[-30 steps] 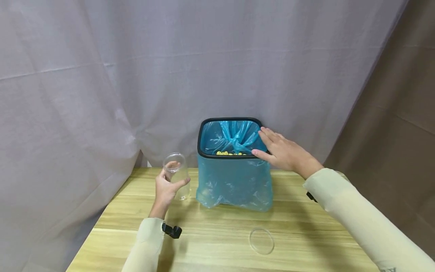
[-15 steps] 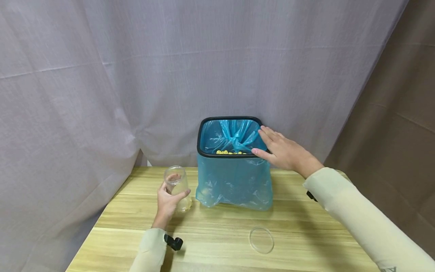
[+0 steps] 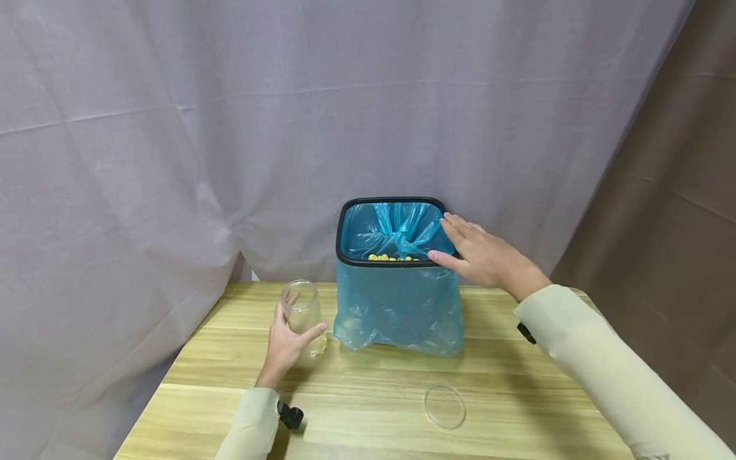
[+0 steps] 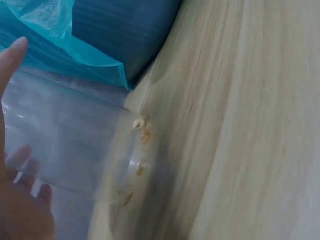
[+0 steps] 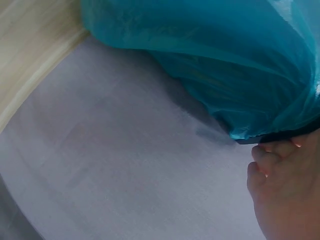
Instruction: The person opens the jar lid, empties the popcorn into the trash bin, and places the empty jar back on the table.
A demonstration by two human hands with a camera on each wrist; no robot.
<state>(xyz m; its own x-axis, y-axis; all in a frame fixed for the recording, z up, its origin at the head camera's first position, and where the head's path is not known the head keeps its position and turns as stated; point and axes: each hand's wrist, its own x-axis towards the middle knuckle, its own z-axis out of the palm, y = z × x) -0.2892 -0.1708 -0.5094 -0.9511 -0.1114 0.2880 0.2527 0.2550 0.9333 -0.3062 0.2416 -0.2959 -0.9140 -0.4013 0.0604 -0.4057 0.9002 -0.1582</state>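
Observation:
A clear plastic jar [image 3: 305, 316] stands upright on the table, left of the bin, its mouth uncovered. A few yellowish bits [image 4: 141, 122] lie at its bottom. My left hand [image 3: 285, 342] is around the jar's near left side, fingers loosened and thumb spread away from the wall. My right hand [image 3: 489, 259] rests on the right side of the bin's black rim [image 3: 397, 263], fingers fairly straight. The bin carries a blue translucent bag [image 3: 397, 306] folded over its outside and knotted inside at the back. Several small yellow pieces [image 3: 384, 258] show within the bin.
A thin clear ring-shaped lid [image 3: 444, 406] lies on the wooden table [image 3: 368, 421] in front of the bin. Grey cloth [image 3: 368, 115] hangs close behind the table, with a brown curtain [image 3: 650, 223] to the right.
My left hand has lowered the jar onto the table and loosened its fingers, the thumb moving off the wall. The right hand stays on the bin's rim.

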